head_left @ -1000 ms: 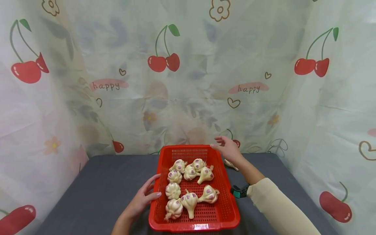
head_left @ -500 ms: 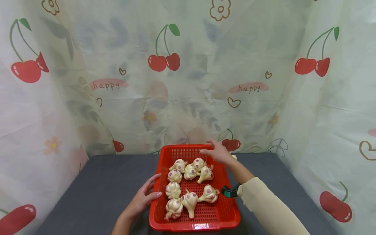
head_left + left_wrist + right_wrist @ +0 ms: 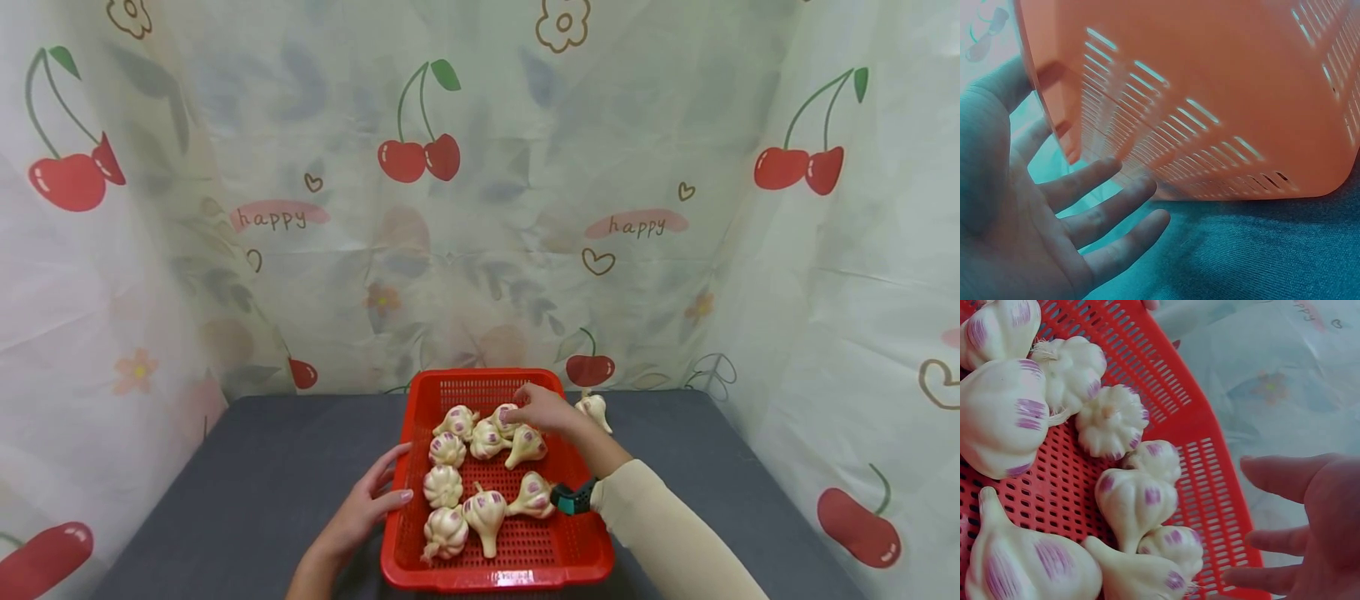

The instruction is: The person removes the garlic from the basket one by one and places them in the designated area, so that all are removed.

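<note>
Several whitish garlic bulbs with purple streaks, such as the front garlic bulb (image 3: 484,518), lie in a red perforated plastic basket (image 3: 495,577). My left hand (image 3: 365,502) is at the basket's left side. Its thumb and index finger reach over the rim, while the other fingers (image 3: 1110,212) extend loosely along the outside wall. Over the back right of the basket hovers my right hand (image 3: 546,410), close to the rear garlic bulbs. Its fingers are spread and hold nothing; whether they touch a bulb cannot be told. In the right wrist view, the right fingers (image 3: 1285,478) appear beside the rim.
One more garlic bulb (image 3: 594,410) lies outside the basket, on the dark grey tabletop (image 3: 292,450) behind my right forearm. A cherry-print curtain (image 3: 480,250) hangs at the back and both sides.
My right hand has moved left and down, from the basket's back right corner to above the rear bulbs. The garlic bulb outside is now more exposed. The left hand stays put.
</note>
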### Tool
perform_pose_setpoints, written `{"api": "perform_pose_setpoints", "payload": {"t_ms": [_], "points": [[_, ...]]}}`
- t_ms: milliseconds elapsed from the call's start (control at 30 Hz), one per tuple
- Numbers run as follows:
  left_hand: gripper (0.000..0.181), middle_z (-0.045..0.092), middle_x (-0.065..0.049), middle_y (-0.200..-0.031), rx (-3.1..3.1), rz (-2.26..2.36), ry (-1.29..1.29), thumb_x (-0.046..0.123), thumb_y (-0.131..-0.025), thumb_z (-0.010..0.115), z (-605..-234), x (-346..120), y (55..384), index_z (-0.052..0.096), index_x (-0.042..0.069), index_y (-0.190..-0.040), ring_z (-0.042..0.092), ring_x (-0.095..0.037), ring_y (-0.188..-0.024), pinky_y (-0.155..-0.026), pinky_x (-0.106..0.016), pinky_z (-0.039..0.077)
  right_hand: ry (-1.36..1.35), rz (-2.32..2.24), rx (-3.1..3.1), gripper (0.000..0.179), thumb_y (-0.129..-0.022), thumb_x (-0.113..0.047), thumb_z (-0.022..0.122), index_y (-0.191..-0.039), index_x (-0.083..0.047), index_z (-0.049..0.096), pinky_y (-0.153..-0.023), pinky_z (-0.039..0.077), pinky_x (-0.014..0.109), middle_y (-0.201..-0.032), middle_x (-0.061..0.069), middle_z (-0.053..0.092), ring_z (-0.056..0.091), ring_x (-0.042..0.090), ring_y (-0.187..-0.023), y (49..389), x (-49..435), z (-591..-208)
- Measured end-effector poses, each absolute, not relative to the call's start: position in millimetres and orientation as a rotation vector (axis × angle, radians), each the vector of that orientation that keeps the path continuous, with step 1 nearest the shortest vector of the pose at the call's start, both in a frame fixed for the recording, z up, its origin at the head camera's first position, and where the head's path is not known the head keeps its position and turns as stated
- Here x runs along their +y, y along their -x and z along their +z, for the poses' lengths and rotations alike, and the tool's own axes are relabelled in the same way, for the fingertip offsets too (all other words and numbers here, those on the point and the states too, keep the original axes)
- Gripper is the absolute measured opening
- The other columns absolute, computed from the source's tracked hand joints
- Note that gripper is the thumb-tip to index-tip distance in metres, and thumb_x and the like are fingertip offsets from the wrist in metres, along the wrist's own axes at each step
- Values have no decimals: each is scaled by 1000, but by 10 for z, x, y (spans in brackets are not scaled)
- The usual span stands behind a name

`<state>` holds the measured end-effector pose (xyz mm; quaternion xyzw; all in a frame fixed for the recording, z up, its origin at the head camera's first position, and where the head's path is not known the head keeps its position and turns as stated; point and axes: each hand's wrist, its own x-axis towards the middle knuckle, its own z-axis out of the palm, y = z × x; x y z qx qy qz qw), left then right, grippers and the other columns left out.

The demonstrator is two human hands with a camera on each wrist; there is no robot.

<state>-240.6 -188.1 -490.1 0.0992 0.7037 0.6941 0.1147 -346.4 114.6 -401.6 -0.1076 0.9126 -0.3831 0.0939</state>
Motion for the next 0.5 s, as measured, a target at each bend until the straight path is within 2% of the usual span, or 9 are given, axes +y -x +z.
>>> {"api": "perform_pose_setpoints", "payload": {"t_ms": [200,300,500], "points": [[65,35,-26,-145,2057,2031,-282,22,-96,60,-4911,-1873,2409,28,20,-153,48,-38,-123,-92,-48,49,311,-1006,2678,53,-85,-31,75,-123,2,56,-70,53,41,-114,12,60,57,24,-88,3466,1095,-4119],[65,35,-25,-146,2050,2034,-272,22,-96,60,-4919,-1874,2411,28,21,-152,48,-38,-123,-92,-48,49,312,-965,2686,47,-83,-31,76,-116,0,60,-67,53,39,-107,10,61,56,22,-82,3479,1065,-4155],[64,36,-26,-144,2041,2047,-281,18,-96,59,-4917,-1883,2418,29,21,-152,50,-38,-121,-91,-47,50,328,-954,2667,36,-81,-20,77,-109,-1,64,-62,54,38,-97,7,62,58,23,-71,3533,1015,-4210]]}}
